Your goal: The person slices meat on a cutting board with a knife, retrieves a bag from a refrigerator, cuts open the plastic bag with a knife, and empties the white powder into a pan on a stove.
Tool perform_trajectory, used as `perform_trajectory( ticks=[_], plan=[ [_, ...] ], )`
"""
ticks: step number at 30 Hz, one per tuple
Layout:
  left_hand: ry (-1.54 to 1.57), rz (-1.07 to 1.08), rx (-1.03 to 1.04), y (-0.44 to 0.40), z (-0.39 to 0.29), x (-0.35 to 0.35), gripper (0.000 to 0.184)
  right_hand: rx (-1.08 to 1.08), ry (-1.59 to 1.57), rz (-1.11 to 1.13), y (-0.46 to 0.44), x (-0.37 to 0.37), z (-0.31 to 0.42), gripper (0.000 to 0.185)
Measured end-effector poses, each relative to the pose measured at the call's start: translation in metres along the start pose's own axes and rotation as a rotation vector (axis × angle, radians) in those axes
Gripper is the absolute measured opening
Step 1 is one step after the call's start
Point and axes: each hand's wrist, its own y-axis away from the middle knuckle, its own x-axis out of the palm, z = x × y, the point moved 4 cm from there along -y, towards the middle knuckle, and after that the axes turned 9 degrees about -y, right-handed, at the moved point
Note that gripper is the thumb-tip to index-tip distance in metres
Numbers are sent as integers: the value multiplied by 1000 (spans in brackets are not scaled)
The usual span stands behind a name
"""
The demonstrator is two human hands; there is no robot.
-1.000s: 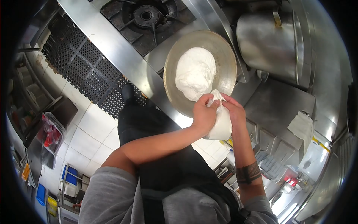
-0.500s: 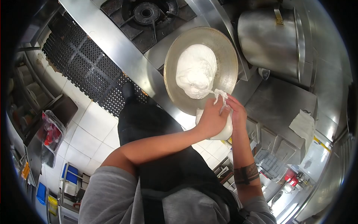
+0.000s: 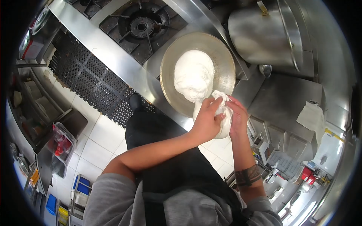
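Note:
A large rounded mass of white dough (image 3: 194, 73) lies in a wide metal bowl (image 3: 225, 69). At the bowl's near right rim, a limp white bundle (image 3: 225, 126) hangs between my hands. Its top is crumpled and ragged, and its lower part bulges smoothly below my fingers. Whether it is a bag, a cloth or more dough, I cannot tell. My left hand (image 3: 207, 119) is closed on the bundle, thumb and fingers pinching its upper part. Curved round its right side, my right hand (image 3: 238, 117) grips it too, with the fingertips near the crumpled top.
Beyond the bowl is a gas burner (image 3: 141, 26) with a black grate. A big steel pot (image 3: 260, 34) stands at the back right. A white cloth (image 3: 312, 118) hangs at the steel counter's (image 3: 281, 100) edge. A black rubber mat (image 3: 94, 75) covers the floor at left.
The bundle's ragged top is gathered closer between my fingers, and the thin strand toward the dough no longer shows. My left hand has turned and shifted slightly left. The view has shifted a little.

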Motion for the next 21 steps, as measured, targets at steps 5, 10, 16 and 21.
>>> perform_trajectory(
  ticks=[5, 10, 16, 21],
  plan=[
    [-81, -49, 10, 0, 9, 11, 56, 82, 82, 28, -1, -2, -3, 32],
    [-32, 44, -36, -7, 11, 13, 59, 74, 313, -64, -2, 8, 1, 34],
    [5, 33, -86, -7, 13, 10, 57, 16, 490, -128, -13, 15, 4, 33],
    [19, 3, -84, -1, 16, 10, 57, 46, 421, -117, -26, 7, -2, 37]
  ],
)
